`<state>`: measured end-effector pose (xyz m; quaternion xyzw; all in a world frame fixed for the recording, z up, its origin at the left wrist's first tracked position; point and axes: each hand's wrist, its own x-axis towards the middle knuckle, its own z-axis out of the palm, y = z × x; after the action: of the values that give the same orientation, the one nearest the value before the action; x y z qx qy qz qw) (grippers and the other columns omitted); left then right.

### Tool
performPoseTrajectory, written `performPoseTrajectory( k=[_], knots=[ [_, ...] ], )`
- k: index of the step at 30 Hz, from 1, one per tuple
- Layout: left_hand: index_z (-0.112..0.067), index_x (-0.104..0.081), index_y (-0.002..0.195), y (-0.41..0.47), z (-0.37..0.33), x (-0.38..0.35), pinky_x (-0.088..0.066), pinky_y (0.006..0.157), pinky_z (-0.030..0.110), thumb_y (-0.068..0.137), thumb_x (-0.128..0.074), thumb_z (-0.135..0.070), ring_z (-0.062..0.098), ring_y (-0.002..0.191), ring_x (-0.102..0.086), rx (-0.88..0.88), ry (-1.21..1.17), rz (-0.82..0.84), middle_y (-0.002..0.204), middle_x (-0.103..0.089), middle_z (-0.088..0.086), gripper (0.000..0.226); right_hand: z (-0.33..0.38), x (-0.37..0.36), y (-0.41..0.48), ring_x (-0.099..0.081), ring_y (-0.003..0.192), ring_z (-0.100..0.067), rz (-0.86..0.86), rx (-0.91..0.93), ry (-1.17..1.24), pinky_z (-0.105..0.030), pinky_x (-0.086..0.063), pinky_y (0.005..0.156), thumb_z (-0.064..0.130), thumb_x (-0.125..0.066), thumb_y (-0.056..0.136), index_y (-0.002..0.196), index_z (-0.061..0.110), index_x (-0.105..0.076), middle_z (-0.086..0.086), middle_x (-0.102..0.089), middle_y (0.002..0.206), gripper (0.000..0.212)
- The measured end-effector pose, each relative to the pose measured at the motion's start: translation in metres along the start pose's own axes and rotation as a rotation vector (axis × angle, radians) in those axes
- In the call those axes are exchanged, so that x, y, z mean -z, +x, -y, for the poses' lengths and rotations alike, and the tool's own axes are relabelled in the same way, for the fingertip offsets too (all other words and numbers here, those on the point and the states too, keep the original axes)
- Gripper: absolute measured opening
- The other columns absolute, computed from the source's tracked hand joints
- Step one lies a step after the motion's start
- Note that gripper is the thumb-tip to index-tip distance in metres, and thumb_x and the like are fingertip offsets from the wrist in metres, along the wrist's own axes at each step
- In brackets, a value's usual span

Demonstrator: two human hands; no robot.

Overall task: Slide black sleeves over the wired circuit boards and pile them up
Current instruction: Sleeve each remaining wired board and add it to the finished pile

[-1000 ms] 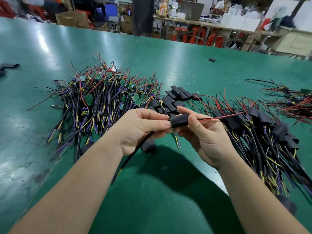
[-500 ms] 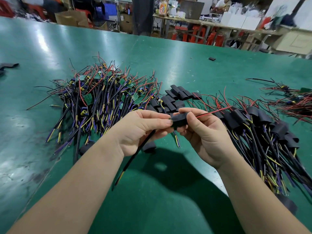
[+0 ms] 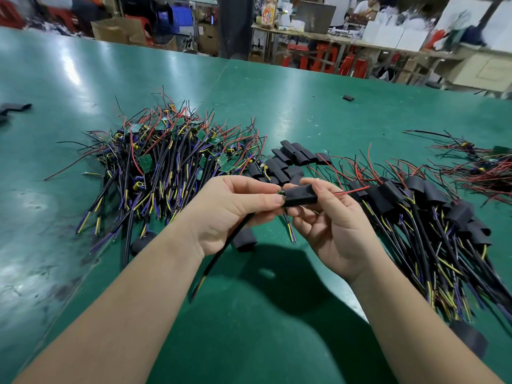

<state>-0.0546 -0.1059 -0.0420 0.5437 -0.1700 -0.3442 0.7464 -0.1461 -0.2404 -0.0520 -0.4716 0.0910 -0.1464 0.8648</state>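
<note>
Pinching the board at its cable end between thumb and forefinger, the left hand acts as the anchor, giving the sleeve something fixed to travel along. Only a green sliver of board shows at the sleeve's left mouth, so the fit looks almost complete. The right hand clamps the sleeve from above and below, fingers curled round it, placed to push it leftward. A red wire pokes out of the sleeve's right mouth, and the black cable hangs down from under the left palm, clear of the work. Both hands hold the piece above the table, between the bare pile on the left and the done pile on the right. Loose sleeves lie just behind, so supply, stock and output are each within easy reach. Next, probably, the piece joins the done pile.
</note>
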Motion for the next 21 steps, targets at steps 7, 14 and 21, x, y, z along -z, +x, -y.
performPoseTrajectory(
  k=[7, 14, 21],
  knots=[
    [-0.009, -0.076, 0.065, -0.0021, -0.0003, -0.0011, -0.052, 0.052, 0.014, 0.059, -0.069, -0.006, 0.009, 0.058, -0.069, -0.007, 0.007, 0.032, 0.066, -0.072, 0.002, 0.010, -0.0028, 0.0035, 0.0002, -0.067, 0.060, -0.011, 0.101, 0.039, -0.008, -0.018, -0.055, 0.062, 0.043, -0.086, 0.055, 0.079, 0.014, -0.077, -0.006, -0.073, 0.078, 0.038],
    [-0.005, -0.074, 0.073, -0.0017, 0.0009, -0.0007, -0.053, 0.053, 0.015, 0.060, -0.069, -0.006, 0.010, 0.058, -0.068, 0.019, -0.009, 0.035, 0.067, -0.072, 0.004, 0.014, -0.0044, 0.0031, -0.0009, -0.064, 0.057, -0.014, 0.079, 0.143, -0.118, -0.019, -0.053, 0.060, 0.020, -0.079, 0.055, 0.076, 0.014, -0.073, -0.007, -0.070, 0.072, 0.023],
    [0.000, -0.069, 0.086, -0.0008, 0.0041, -0.0038, -0.052, 0.054, 0.014, 0.062, -0.070, -0.007, 0.010, 0.061, -0.069, 0.075, 0.000, 0.011, 0.068, -0.072, 0.005, 0.024, -0.0086, 0.0023, 0.0018, -0.058, 0.054, -0.015, -0.032, 0.245, -0.265, -0.021, -0.049, 0.057, 0.014, -0.077, 0.067, 0.069, 0.016, -0.069, -0.003, -0.064, 0.064, 0.008]
  ],
)
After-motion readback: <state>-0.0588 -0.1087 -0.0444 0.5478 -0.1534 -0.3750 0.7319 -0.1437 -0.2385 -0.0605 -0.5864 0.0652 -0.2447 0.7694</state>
